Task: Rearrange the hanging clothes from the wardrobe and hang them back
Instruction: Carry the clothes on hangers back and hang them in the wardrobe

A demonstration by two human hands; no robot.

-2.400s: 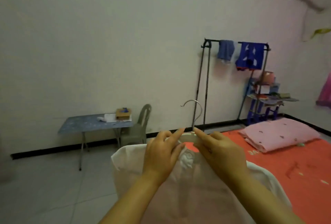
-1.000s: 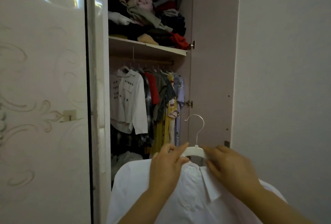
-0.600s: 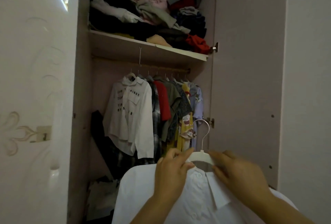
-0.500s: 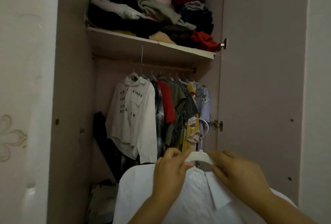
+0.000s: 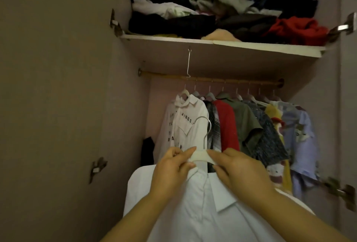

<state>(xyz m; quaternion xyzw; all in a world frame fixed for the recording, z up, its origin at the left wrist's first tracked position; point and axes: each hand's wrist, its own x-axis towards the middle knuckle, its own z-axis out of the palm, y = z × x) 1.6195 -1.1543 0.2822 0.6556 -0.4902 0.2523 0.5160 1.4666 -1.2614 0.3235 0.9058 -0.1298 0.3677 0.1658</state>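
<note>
A white collared shirt (image 5: 202,209) hangs on a white hanger (image 5: 201,157) with a metal hook, held up in front of the open wardrobe. My left hand (image 5: 172,170) pinches the hanger's left shoulder at the collar. My right hand (image 5: 241,172) grips its right shoulder. The hook points up, well below the wooden rail (image 5: 212,80). On the rail hang several clothes: a white lettered shirt (image 5: 183,125), a red top (image 5: 228,123), an olive shirt (image 5: 245,123) and a pale blue shirt (image 5: 301,137).
The shelf (image 5: 222,45) above the rail carries a heap of folded and crumpled clothes (image 5: 231,7). A wire hook (image 5: 189,62) hangs from the shelf's underside. Open wardrobe doors stand at left (image 5: 58,106) and right (image 5: 347,106). The rail's left end is bare.
I have turned from the room to the wardrobe and come close to it. Both hands keep the same hold on the hanger, and the shirt now sits nearer the hanging clothes.
</note>
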